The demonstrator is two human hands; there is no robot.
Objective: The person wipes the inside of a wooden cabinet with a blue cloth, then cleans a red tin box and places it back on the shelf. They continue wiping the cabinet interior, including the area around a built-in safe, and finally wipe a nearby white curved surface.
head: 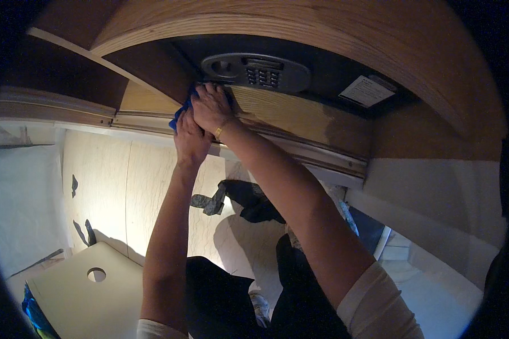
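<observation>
Both hands meet on a blue cloth (179, 118) at the wooden shelf (271, 104), just below the left end of a dark safe (326, 55). My right hand (212, 106) presses the cloth near the safe's lower left corner. Slightly lower, my left hand (191, 137) lies against the right one, its fingers on the cloth by the shelf's front edge. Much of the cloth is hidden under the hands. An oval panel with a keypad (263, 77) and a round knob (224, 68) sits on the safe's door.
A wooden divider (146, 87) stands left of the hands. Grooved rails (314, 148) line the shelf's front. Dark scraps of material (246, 197) lie on the marble-patterned floor (152, 169). A cream stool or box (85, 301) with a round hole stands lower left. A white label (367, 91) bears writing.
</observation>
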